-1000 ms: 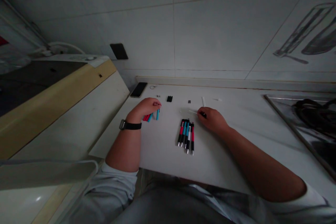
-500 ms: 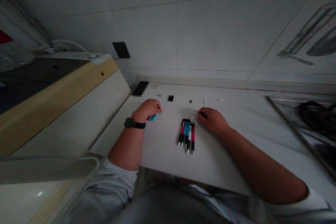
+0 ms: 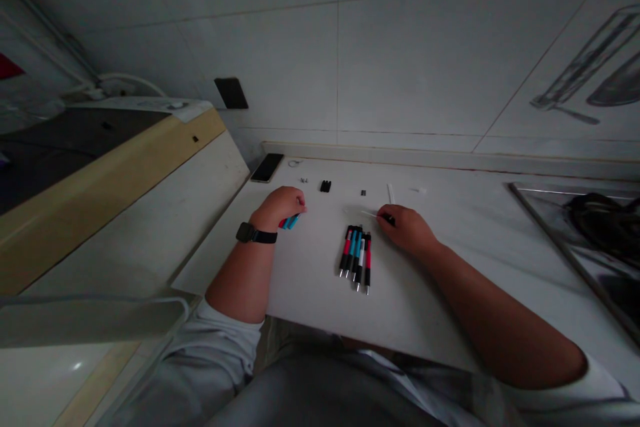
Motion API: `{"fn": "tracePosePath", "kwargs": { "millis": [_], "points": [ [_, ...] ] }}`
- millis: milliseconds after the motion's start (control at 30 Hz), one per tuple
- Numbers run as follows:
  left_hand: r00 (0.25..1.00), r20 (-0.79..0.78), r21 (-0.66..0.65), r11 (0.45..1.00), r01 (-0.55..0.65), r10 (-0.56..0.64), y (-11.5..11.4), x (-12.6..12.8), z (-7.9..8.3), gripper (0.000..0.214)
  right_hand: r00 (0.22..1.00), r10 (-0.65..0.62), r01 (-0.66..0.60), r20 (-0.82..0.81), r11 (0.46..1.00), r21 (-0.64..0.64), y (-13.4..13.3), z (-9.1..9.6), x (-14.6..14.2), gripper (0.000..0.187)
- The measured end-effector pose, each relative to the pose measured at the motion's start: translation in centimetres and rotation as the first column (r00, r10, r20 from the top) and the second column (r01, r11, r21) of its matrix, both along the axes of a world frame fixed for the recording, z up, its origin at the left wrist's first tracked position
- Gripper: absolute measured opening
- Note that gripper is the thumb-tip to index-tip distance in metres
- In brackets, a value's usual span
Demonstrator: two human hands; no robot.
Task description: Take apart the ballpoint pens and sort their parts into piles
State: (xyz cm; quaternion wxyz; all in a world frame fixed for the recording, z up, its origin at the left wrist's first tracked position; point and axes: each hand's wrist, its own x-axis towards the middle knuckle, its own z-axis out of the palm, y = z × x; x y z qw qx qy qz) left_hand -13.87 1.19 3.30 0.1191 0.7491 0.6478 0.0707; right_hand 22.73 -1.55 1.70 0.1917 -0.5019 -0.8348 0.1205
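Note:
My left hand (image 3: pixel 286 205) has its fingers pinched together over some red and blue pen barrels (image 3: pixel 291 221) on the white counter (image 3: pixel 310 273); whatever is between the fingertips is too small to make out. A dark smartwatch (image 3: pixel 246 233) is on that wrist. My right hand (image 3: pixel 404 223) is closed on a thin pale stick, seemingly a pen refill (image 3: pixel 369 213), whose blurred end points left. Just left of and below that hand lies a row of several click pens (image 3: pixel 357 257) in red, blue and white with black grips, silver tips toward me.
Behind the hands lie small silvery pieces (image 3: pixel 304 181), short black tubes (image 3: pixel 325 186), tiny dark pieces (image 3: pixel 363 193) and thin white sticks (image 3: pixel 391 193). A phone (image 3: pixel 267 167) sits at the back left. A metal-edged stove (image 3: pixel 565 253) is at the right, and a tiled wall (image 3: pixel 400 67) behind.
Both hands keep almost the same place and grip. My left hand's fingertips shift very slightly left and up; the pens and small parts stay put.

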Motion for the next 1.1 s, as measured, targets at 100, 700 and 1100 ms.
{"fn": "tracePosePath", "kwargs": {
  "millis": [100, 700, 1100],
  "points": [
    [0.999, -0.010, -0.009, 0.999, -0.032, 0.032, -0.1, -0.4, 0.2, 0.012, 1.000, 0.000, 0.000, -0.009, 1.000, 0.003, 0.0, 0.0, 0.0, 0.016],
    [0.995, -0.043, -0.052, 0.994, -0.097, 0.095, -0.5, -1.2, 1.1, 0.011, 0.905, -0.039, 0.035, -0.423, 0.999, -0.017, 0.4, -0.4, -0.2, 0.023],
    [0.869, 0.348, 0.397, 0.895, 0.203, -0.352, -4.1, 9.2, 2.5, 0.021, 0.396, -0.374, -0.223, -0.839, 0.847, -0.482, -0.2, 0.3, -2.1, 0.039]
  ]
}}
